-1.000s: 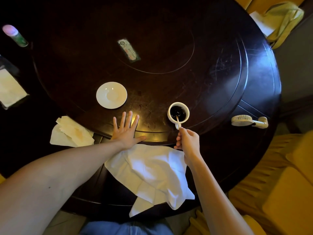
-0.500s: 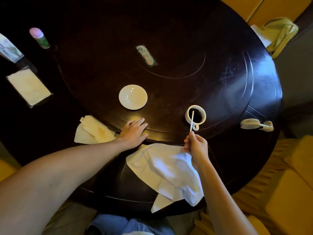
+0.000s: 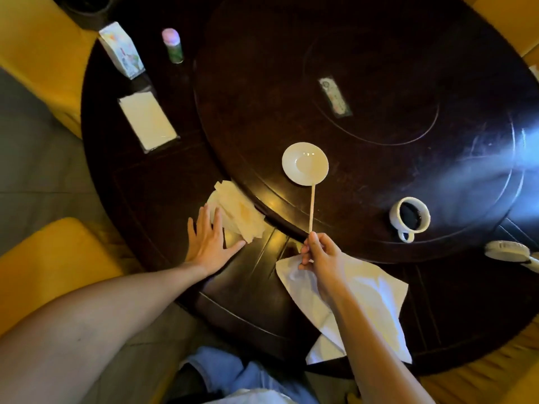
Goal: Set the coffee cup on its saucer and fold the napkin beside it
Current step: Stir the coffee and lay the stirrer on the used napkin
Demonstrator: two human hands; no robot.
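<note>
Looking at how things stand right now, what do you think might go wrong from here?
The coffee cup looks nearly full and stands apart from the saucer, so carrying it could spill. The stir stick pinched in the right hand might drip. The white napkin overhangs the table edge and could slide off.

White coffee cup sits upright on the dark round bench, full of black coffee, its little handle turned toward the near edge. The saucer is bare: small, white, round, lying flat, off to the cup's left and well apart from it. And the napkin, white cloth, lies unfolded and rumpled at the near edge of the bench, one corner drooping over the rim, nearer than the cup and not touching it.
</note>
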